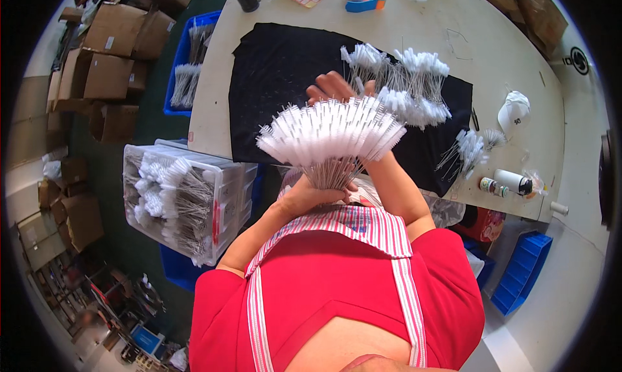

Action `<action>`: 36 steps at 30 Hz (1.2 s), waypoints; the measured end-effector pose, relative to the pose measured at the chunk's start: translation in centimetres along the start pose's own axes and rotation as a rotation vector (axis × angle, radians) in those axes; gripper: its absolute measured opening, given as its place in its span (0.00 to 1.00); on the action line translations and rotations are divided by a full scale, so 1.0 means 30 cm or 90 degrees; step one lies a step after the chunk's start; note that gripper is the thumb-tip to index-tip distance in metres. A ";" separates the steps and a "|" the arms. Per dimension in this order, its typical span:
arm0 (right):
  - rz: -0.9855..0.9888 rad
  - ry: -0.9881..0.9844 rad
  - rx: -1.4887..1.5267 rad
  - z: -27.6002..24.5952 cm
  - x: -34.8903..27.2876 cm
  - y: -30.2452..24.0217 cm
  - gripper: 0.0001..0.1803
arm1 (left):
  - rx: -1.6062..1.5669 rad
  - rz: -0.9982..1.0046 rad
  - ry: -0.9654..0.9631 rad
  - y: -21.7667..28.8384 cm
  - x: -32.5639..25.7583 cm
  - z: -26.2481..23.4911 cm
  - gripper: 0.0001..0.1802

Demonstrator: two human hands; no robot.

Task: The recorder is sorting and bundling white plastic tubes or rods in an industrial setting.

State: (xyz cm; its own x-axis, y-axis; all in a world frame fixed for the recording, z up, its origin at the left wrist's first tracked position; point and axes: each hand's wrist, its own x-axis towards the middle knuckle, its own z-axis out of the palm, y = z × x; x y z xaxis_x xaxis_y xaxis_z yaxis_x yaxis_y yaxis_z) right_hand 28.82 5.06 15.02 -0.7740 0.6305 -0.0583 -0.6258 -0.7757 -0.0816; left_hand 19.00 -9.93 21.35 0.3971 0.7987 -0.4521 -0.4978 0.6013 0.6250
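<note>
A big fan-shaped bundle of white bristle brushes with thin wire handles (330, 135) is in front of my chest, heads up and spread. My left hand (311, 195) is closed around the gathered wires below the heads. Beyond the bristles, my right hand (335, 87) is raised with its fingers stretched out. The bundle hides part of that hand, and I cannot tell whether its palm touches the brush heads. On the black cloth (278, 67) past my right hand lie piles of similar brushes (414, 80).
A clear plastic bin full of brushes (172, 197) stands left of me, with a blue crate (170, 100) beyond it. On the pale table (499, 54) are a tape dispenser (366, 4), a white cap (514, 111), a white bottle (512, 181) and a smaller brush pile (468, 150).
</note>
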 end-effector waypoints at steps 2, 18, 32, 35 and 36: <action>-0.097 0.009 -0.016 0.093 -0.018 -0.027 0.43 | 0.023 0.004 0.047 -0.017 -0.009 -0.011 0.23; 0.100 -0.077 -0.341 0.139 -0.004 -0.017 0.41 | -0.069 -0.092 -0.066 -0.036 -0.040 -0.093 0.32; -0.044 0.499 -0.109 -0.314 -0.023 0.202 0.23 | 0.804 0.027 0.865 0.277 0.349 -0.927 0.19; -0.030 0.556 -0.147 -0.313 -0.026 0.289 0.22 | 0.853 -0.034 0.957 0.350 0.479 -1.193 0.21; -0.031 0.570 -0.157 -0.320 -0.031 0.307 0.22 | 0.868 -0.056 1.003 0.371 0.512 -1.248 0.22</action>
State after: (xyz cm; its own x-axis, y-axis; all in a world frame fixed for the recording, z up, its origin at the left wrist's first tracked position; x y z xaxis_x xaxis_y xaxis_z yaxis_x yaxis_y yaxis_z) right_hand 24.70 -2.41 4.77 -0.3211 0.5271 -0.7868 -0.5378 -0.7853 -0.3066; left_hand -9.32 9.89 -2.47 -0.8295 0.5537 -0.0735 0.5304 0.8220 0.2075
